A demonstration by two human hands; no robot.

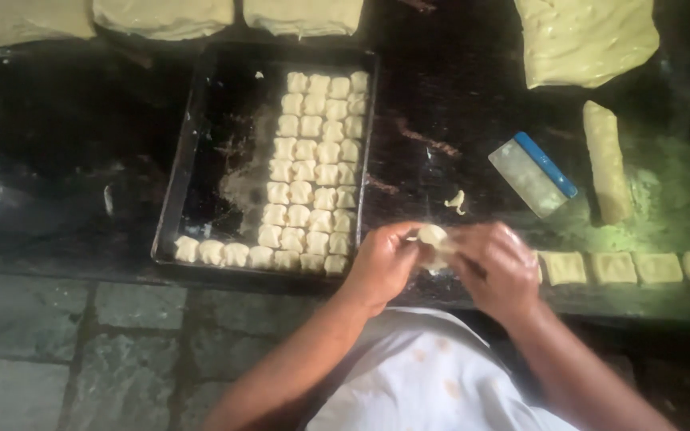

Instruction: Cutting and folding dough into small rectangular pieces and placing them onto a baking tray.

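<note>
Both hands, left (382,263) and right (498,267), pinched together on a dough piece (433,239) above the worktop (441,104) edge, beside the tray (193,144) of rows. Risk: soft dough tearing or slipping floorward if squeezed unevenly.

A dark, worn worktop (449,104) is filling the upper two thirds of the frame, its surface showing dull, patchy reflections. Light is falling unevenly, pooling greenish at the right edge and fading to near black at the left. Grey stone floor slabs (57,343) with dark joints are lying across the lower left.
</note>
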